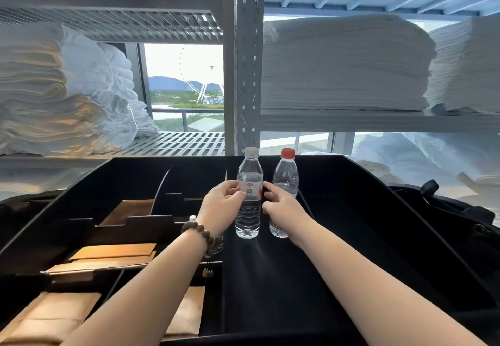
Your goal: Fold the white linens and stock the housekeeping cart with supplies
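Water bottle with white cap (249, 194), upright on the floor of the wide right-hand compartment of the black cart tray (378, 210), near its far end. Left hand (223, 203) wraps thumb and fingers around the labelled waist from the left; right hand (281, 202) lies against the opposite side, fingers loosely curled at the label, and whether it presses or merely steadies cannot be told. Just beside it on the right, partly hidden by the right hand, stands a red-capped bottle (285, 180). Probable step: seating the bottle in a row with its neighbour. Risk: both bottles are tall and narrow-based, so a sideways brush of the right wrist on withdrawal could topple the red-capped one. A beaded bracelet (201, 233) circles the left wrist, over a small bottle (192, 218) that is mostly hidden. To the left, divided compartments hold tan paper packets (113, 253); their upright black dividers (159, 191) limit leftward placement. Beyond the cart, metal shelving (249, 61) carries stacks of folded white linens (343, 64), well apart from the hands.
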### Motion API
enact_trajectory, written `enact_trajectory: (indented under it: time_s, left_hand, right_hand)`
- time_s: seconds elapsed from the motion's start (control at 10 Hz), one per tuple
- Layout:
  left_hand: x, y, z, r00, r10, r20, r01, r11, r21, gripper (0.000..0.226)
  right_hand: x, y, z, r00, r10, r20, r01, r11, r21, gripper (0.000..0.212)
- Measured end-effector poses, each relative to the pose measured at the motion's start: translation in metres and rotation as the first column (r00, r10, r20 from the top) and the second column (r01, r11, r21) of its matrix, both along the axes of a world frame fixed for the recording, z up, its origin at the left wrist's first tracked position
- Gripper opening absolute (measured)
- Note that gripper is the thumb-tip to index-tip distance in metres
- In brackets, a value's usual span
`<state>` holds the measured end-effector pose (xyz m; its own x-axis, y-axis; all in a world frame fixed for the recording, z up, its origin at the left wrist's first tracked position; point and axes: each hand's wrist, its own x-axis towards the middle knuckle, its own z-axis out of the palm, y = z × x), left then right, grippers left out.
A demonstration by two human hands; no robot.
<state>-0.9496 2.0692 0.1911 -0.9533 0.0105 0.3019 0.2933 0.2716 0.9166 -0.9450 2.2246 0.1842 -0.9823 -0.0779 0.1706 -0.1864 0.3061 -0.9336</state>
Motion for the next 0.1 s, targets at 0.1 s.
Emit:
enact_trajectory:
  time_s: [0.1]
  left_hand:
    - [0.0135,-0.0032,-0.0012,0.992,0.074,-0.105,-0.087,0.989,-0.117,0.022]
  right_hand:
    - [0.013,0.0006,0.0045,0.989,-0.112,-0.093,0.117,0.992,0.051,0.043]
